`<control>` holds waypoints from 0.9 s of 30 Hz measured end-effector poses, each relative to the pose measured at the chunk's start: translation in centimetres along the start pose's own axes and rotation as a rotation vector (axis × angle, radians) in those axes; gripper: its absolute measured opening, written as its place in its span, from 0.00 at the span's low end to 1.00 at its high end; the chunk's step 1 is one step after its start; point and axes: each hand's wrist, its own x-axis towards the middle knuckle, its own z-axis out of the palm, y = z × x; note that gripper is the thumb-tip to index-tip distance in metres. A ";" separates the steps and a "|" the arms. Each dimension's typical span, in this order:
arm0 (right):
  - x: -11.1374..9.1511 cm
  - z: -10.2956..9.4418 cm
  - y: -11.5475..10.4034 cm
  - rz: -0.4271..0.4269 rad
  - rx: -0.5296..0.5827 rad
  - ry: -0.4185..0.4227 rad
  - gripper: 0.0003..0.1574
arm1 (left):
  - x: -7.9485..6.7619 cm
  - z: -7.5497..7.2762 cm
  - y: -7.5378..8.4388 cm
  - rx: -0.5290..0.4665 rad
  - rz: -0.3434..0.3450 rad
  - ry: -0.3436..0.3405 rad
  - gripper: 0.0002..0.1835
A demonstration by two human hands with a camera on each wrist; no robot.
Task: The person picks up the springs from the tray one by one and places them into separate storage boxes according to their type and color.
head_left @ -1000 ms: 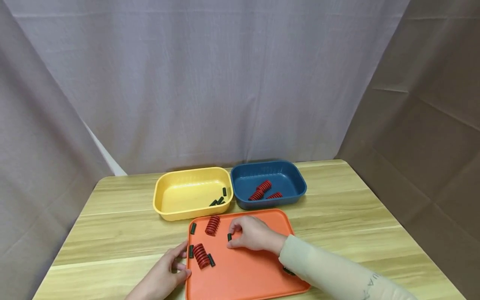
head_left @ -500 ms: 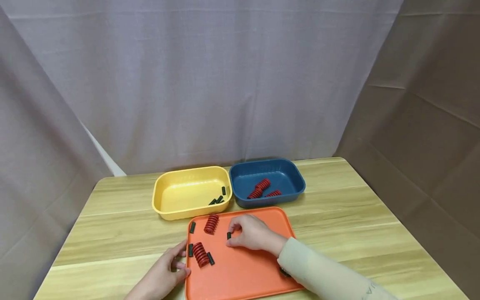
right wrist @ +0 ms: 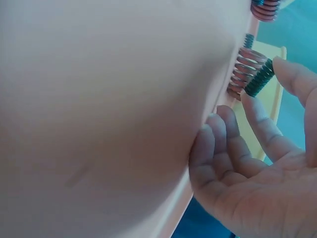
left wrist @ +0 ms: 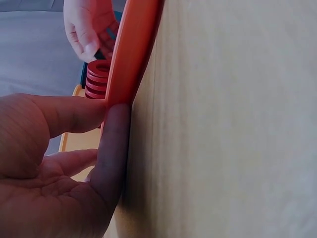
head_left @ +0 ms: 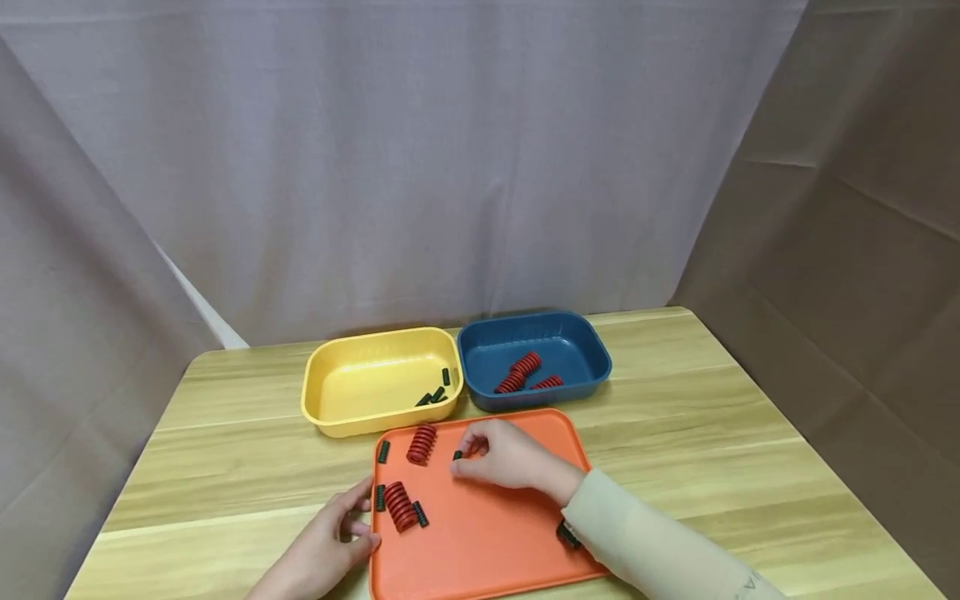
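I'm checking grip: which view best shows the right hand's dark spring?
The right wrist view: the dark spring shows large, its coils distinct, pinched by the right hand. The head view shows only a small part; the left wrist view, just a dark sliver.

Grey curtain point(head_left: 375, 167), pale wood-grain table point(head_left: 697, 433)

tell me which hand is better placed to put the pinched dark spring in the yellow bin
The right, I'd say: the right hand pinches the dark spring and is nearer the yellow bin. The left hand is at the left edge of the tray, holding it.
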 end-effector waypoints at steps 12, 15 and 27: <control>0.8 0.2 -2.1 -0.008 0.202 0.233 0.21 | -0.1 0.0 -0.1 0.002 0.002 -0.005 0.42; 1.2 0.4 -2.5 -0.022 0.206 0.285 0.22 | 0.0 0.0 0.0 0.000 0.005 -0.011 0.42; 3.5 0.8 -4.9 -0.046 0.157 0.400 0.21 | -0.1 0.0 0.0 0.010 -0.005 0.002 0.41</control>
